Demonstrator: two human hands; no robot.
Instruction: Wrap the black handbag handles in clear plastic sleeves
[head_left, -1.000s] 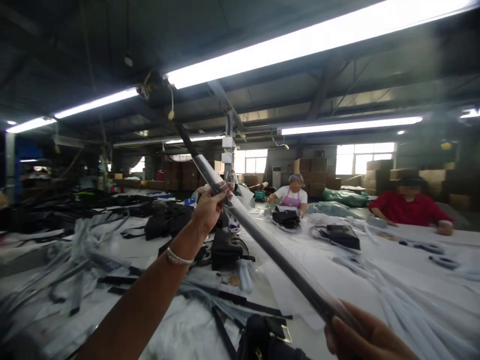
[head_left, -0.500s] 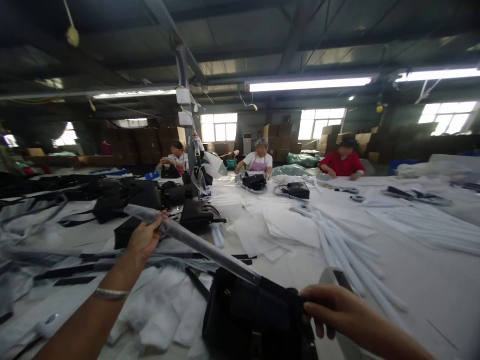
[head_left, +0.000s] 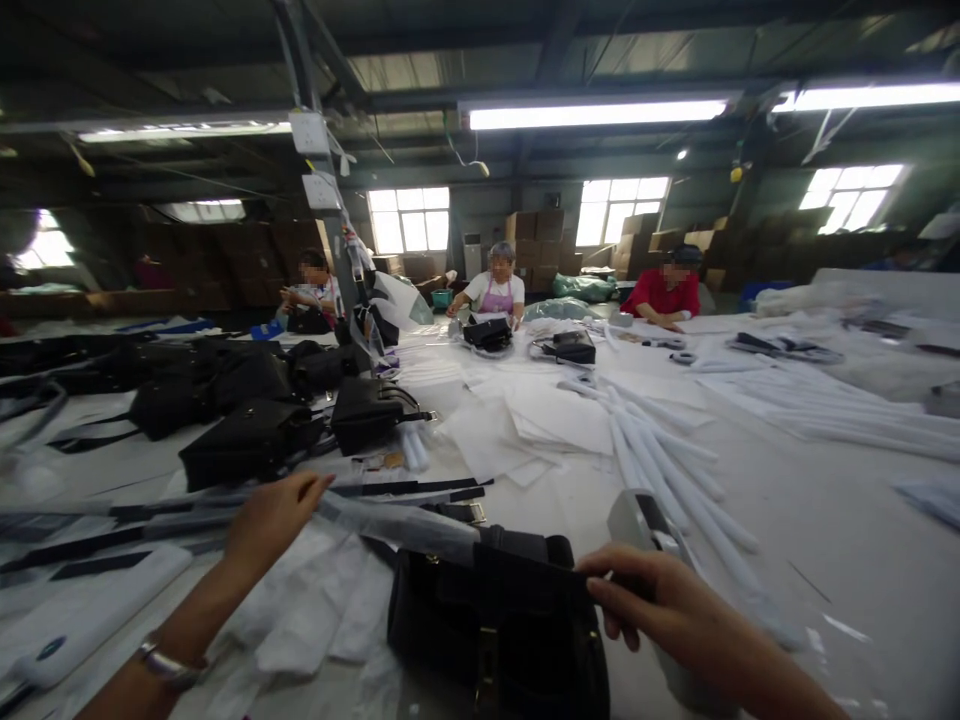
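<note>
A black handbag [head_left: 435, 625] with a gold-coloured clasp sits on the table right in front of me. Across its top runs a black strap [head_left: 525, 572], partly covered by a clear plastic sleeve [head_left: 412, 525]. My left hand [head_left: 274, 520] is closed on the sleeve's far left end, its fingertips pinched together. At the other end, my right hand [head_left: 649, 590] pinches the bare black strap between thumb and fingers, beside the bag's upper right corner. Crumpled white wrapping [head_left: 300, 610] lies under my left forearm, left of the bag.
Several black bags [head_left: 247, 440] crowd the table's left side. Beyond my right hand stand a grey-white device [head_left: 637, 515] and long white rolls [head_left: 660, 460]. Paper sheets [head_left: 559, 410] lie mid-table. A metal post [head_left: 341, 250] rises at left; several co-workers [head_left: 497, 290] sit across.
My left hand has drawn lower and nearer, bringing the sleeved strap down from a steep slant to nearly level. My right hand keeps its pinch. The view has tilted down slightly and turned right.
</note>
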